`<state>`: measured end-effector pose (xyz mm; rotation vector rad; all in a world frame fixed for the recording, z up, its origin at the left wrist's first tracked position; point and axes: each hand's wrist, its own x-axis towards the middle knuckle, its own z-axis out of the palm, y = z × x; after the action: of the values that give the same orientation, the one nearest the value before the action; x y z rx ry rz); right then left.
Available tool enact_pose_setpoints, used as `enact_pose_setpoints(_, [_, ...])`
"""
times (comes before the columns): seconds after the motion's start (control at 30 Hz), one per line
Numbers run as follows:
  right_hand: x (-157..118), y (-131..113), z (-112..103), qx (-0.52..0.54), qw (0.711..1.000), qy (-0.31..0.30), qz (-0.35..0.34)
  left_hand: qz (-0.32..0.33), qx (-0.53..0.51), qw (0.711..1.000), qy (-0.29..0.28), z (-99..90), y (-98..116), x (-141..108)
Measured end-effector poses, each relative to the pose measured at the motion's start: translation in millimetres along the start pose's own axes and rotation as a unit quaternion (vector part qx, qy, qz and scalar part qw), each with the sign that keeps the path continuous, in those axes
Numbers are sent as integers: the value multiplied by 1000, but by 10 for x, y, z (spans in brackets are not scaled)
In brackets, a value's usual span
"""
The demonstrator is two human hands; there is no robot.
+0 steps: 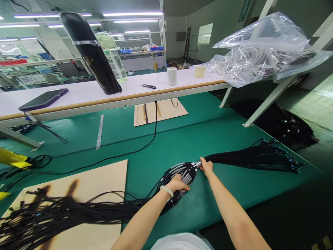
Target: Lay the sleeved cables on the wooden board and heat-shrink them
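Note:
A long bundle of black cables (99, 211) stretches across the green table mat. My right hand (206, 167) is closed around the bundle at a silvery taped band (198, 164). Just left of it, my left hand (179, 184) lies over grey and black sleeved sections of the same cables, its thumb stretched out and the other fingers mostly hidden. To the right the cables fan out into loose ends with small bluish tips (288, 158). The left part of the bundle rests in a tangle over a tan board.
The tan board (114, 180) has scorch marks. Behind, a raised shelf (145, 93) carries a black tumbler (93, 55), a phone (44, 99), snips (148, 86), tape rolls (172, 76) and a plastic bag of cables (249, 62). A black power cord (130, 152) crosses the mat.

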<state>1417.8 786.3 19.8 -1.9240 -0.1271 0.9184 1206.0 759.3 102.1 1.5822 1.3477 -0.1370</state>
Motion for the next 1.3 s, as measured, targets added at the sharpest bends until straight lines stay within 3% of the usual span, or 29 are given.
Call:
enact_pose_setpoints(0.33, [-5, -13, 20, 0, 1000, 18, 3, 37, 174, 984, 29, -55, -53, -328])
enact_pose_setpoints(0.73, [11, -17, 26, -34, 999, 17, 13, 98, 309, 945, 48, -249, -642, -864])
enact_pose_setpoints(1.07, [-23, -29, 19, -87, 996, 25, 13, 82, 319, 944, 26, -665, -1238, -1396])
enact_pose_setpoints(1.3, [3, -28, 16, -116, 992, 38, 14, 80, 265, 961, -3, -994, -1336, -1613])
